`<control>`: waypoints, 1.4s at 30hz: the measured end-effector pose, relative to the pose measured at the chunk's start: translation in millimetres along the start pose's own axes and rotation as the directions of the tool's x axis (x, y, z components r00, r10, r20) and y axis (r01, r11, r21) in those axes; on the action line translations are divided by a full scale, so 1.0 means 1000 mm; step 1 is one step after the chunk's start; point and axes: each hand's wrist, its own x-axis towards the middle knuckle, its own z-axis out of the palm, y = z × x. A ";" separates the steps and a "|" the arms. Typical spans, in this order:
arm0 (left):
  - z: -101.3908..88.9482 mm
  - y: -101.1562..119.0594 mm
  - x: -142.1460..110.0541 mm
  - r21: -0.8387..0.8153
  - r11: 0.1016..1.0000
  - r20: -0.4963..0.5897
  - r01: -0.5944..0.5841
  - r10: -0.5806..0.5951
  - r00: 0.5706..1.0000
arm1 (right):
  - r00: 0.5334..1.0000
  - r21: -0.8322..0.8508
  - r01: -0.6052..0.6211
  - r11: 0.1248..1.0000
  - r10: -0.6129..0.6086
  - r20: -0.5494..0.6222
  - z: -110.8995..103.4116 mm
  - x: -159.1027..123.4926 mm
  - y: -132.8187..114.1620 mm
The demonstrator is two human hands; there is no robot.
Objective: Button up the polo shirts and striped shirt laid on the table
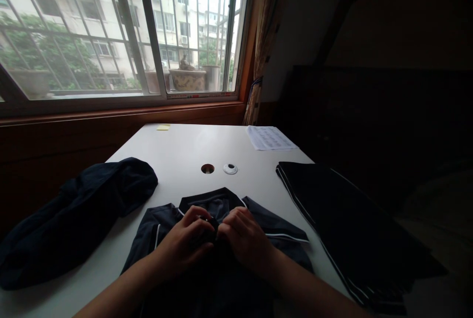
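A dark navy collared shirt [281, 224] with white piping lies on the white table in front of me, its collar towards the window. My left hand [192, 234] is closed at the front opening just below the collar, fingers curled on the dark cloth. Close beside it, my right hand [244, 234] pinches the cloth on the other side of the opening. The fingertips of both hands nearly meet. Whatever small part of the front lies between them is too dark to make out. The lower shirt is in deep shadow under my forearms.
On the left rests a bunched dark garment [92, 204]. Folded dark clothing with white piping [332, 219] lies along the right edge. Farther back are a round table hole [207, 169], its white cover [230, 168], printed sheets [271, 138] and a yellow note [163, 127].
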 end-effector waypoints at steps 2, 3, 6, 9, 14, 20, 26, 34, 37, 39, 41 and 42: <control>0.002 -0.002 0.000 0.037 0.999 0.000 -0.021 0.021 1.000 | 1.000 0.005 -0.005 1.000 0.005 -0.003 0.000 -0.001 0.000; 0.003 -0.004 0.000 0.051 0.998 0.001 -0.021 0.021 1.000 | 1.000 0.008 -0.005 1.000 0.005 -0.005 0.000 -0.001 0.001; 0.008 -0.011 0.001 0.077 0.997 0.038 -0.020 0.017 0.999 | 1.000 0.018 -0.005 1.000 0.005 -0.006 0.000 -0.002 0.003; 0.008 -0.016 0.002 0.071 0.997 0.085 -0.029 0.022 0.996 | 1.000 0.017 -0.006 1.000 0.007 -0.007 0.001 -0.003 0.004; 0.006 -0.014 0.003 0.028 0.998 0.080 -0.049 0.047 0.996 | 1.000 0.016 0.006 1.000 -0.006 -0.016 0.002 -0.005 0.004; 0.008 -0.013 0.001 -0.016 0.998 0.055 -0.062 0.063 0.996 | 0.997 0.047 0.038 0.998 -0.034 -0.075 0.001 -0.003 0.005; 0.009 -0.012 -0.001 -0.063 0.995 0.005 -0.080 0.081 0.997 | 0.988 0.060 0.088 0.994 -0.080 -0.133 -0.001 -0.002 0.004; 0.011 -0.016 -0.002 -0.058 0.991 -0.004 -0.117 0.117 0.993 | 0.978 0.048 0.114 0.992 -0.104 -0.180 -0.004 -0.003 0.001; 0.011 -0.016 -0.004 -0.043 0.993 -0.031 -0.108 0.107 0.994 | 0.976 0.051 0.120 0.991 -0.109 -0.190 -0.005 -0.002 0.001; 0.011 -0.015 -0.005 -0.045 0.994 -0.042 -0.099 0.097 0.994 | 0.978 0.071 0.125 0.990 -0.111 -0.178 -0.005 -0.002 0.003; 0.011 -0.015 -0.005 -0.058 0.994 -0.051 -0.093 0.090 0.995 | 0.982 0.101 0.125 0.987 -0.108 -0.155 -0.005 -0.003 0.004; 0.010 -0.015 -0.005 -0.067 0.994 -0.054 -0.090 0.087 0.995 | 0.984 0.116 0.121 0.986 -0.103 -0.147 -0.004 -0.003 0.005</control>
